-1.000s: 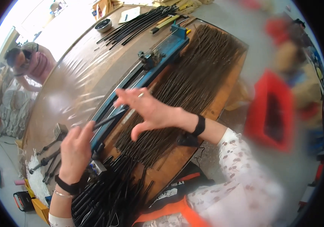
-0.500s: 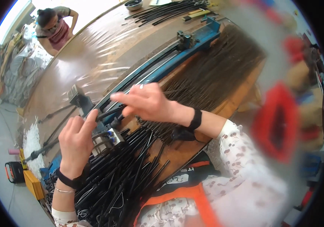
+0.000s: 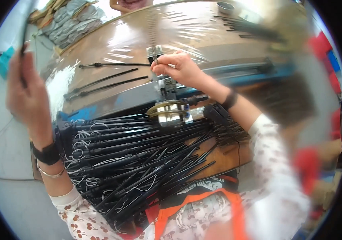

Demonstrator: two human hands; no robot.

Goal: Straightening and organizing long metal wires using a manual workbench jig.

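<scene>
My left hand (image 3: 29, 96), smeared by motion, is raised at the far left, its fingers closed around a thin black rod (image 3: 25, 30) that points upward. Thumb and fingertips of my right hand (image 3: 177, 68) pinch the lower end of a slender coil spring (image 3: 151, 28), which stands upright above the bench. Just beneath that hand is a metal bench fixture (image 3: 165, 90) with brass-coloured tubing (image 3: 161, 108). Several black rods or cables with white cords lie in a pile (image 3: 139, 148) between my forearms.
A blue rail (image 3: 239, 78) crosses the bench beyond the pile. Separate black rods (image 3: 115, 82) lie left of the fixture, near white strands (image 3: 61, 84). Dark springs (image 3: 231, 132) are heaped at right. Across the bench is another person (image 3: 131, 5), with a metal bowl (image 3: 225, 7) farther right.
My hands, close together at a black rod before, are now apart. The left has gone left with a rod; the right now holds up a spring. The whole view has turned.
</scene>
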